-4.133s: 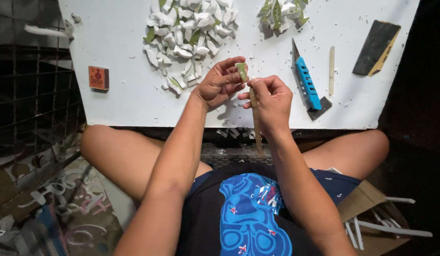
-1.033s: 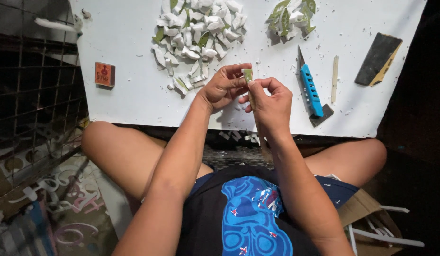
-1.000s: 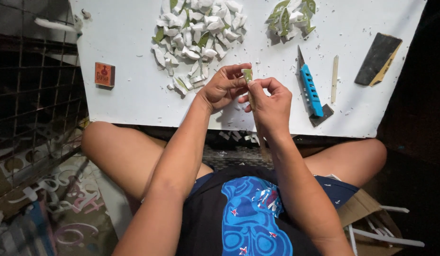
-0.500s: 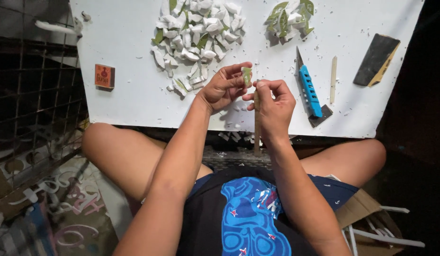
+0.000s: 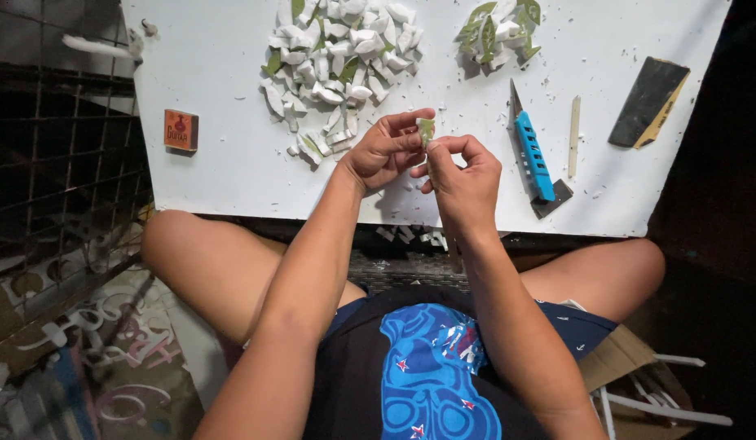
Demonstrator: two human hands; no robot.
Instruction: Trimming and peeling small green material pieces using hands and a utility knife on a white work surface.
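Bare left hand (image 5: 383, 155), bare right hand (image 5: 463, 175), forearms uncovered. Black top (image 5: 370, 383) with big blue graphic (image 5: 431, 375) at chest; small red-white stars on graphic. Dark navy shorts (image 5: 573, 330) beside top, tiny white marks. Legs bare.

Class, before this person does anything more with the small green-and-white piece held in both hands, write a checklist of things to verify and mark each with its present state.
1. Piece held by both hands: the left hand and right hand pinch the small green-and-white piece between fingertips. Ok.
2. Piece held over the white board, not over the lap. Ok.
3. Blue utility knife lies apart from both hands, to the right. Ok.
4. Knife blade retracted: a blade tip appears to show at the far end. Not ok.
5. Large pile of white pieces stays on the board. Ok.
6. Piece free of cracks: too small to tell. Cannot tell.
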